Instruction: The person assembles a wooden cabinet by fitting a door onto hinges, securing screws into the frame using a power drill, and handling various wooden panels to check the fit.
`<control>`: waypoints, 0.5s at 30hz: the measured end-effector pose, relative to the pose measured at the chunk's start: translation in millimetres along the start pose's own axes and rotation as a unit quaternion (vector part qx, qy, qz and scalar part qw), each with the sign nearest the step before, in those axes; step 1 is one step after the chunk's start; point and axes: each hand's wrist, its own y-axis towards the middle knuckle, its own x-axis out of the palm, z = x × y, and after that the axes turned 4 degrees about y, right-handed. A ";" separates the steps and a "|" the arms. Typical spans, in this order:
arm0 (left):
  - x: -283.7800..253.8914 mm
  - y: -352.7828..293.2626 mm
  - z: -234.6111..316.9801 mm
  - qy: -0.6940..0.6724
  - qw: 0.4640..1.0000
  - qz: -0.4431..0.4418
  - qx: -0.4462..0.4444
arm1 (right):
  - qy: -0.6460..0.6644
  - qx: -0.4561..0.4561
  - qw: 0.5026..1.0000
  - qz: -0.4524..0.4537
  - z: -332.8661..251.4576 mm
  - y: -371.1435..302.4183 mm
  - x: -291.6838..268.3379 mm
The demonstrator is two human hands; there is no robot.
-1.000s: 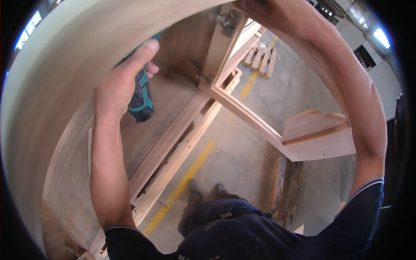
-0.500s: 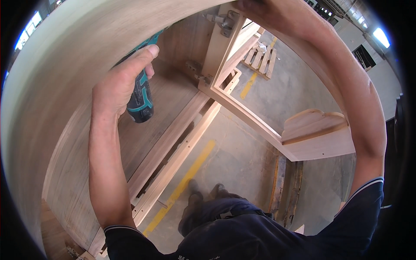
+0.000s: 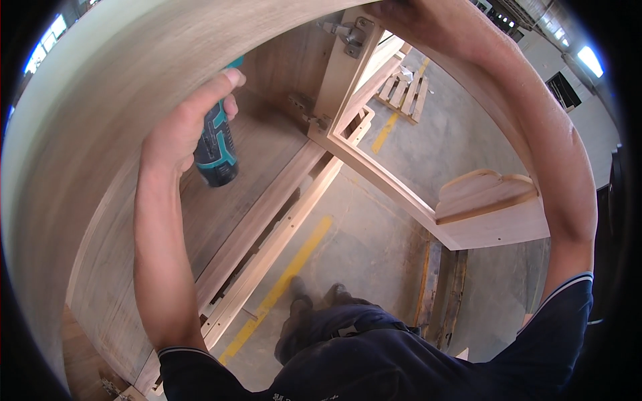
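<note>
My left hand [image 3: 184,123] is wrapped round the grip of a teal and black cordless drill [image 3: 218,150] inside a pale wooden cabinet [image 3: 267,127]. The drill's front end is hidden behind the hand and the cabinet's top panel. A metal hinge [image 3: 355,37] joins the open framed door [image 3: 381,180] to the cabinet side, with another hinge [image 3: 317,121] lower down. High up, my right hand [image 3: 404,17] rests at the door's top beside the upper hinge; its fingers lie in shadow and are cut off from sight.
A shaped wooden piece [image 3: 491,197] stands by the door's outer end. Farther back, a slatted pallet [image 3: 404,93] lies on the grey floor near a yellow line [image 3: 384,134]. Wooden rails [image 3: 274,230] run along the cabinet's front, and dark-edged beams [image 3: 441,281] lie on the floor.
The drill has tilted slightly and less of its upper body shows past my left hand. My right hand and the door have hardly moved.
</note>
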 end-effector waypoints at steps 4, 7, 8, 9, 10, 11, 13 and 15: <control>-12.8 7.8 -3.2 -0.001 0.999 -0.050 0.010 | 0.007 0.030 0.999 -0.016 -2.5 2.6 0.5; -10.8 8.4 -3.1 -0.022 0.999 -0.030 0.000 | -0.017 0.032 0.999 -0.012 2.5 1.4 3.8; -8.8 8.2 -2.8 -0.012 0.999 -0.030 0.007 | -0.027 0.006 1.000 0.003 4.6 0.5 5.1; -8.0 8.1 -1.3 0.000 0.999 -0.030 0.015 | -0.026 0.009 1.000 0.004 5.2 0.2 5.1; -7.9 8.2 -3.1 0.001 0.999 -0.032 0.015 | -0.023 0.010 1.000 0.002 5.4 0.0 5.1; -8.1 8.5 -6.5 0.010 0.999 -0.040 0.013 | -0.019 0.012 1.000 0.000 5.6 -0.2 5.0; -10.7 9.5 -8.0 0.018 0.999 -0.049 0.012 | 0.000 -0.004 1.000 -0.004 2.9 -1.0 2.4; -13.1 10.7 -8.5 0.019 0.998 -0.047 0.029 | 0.019 -0.021 1.000 -0.009 2.0 -1.5 0.6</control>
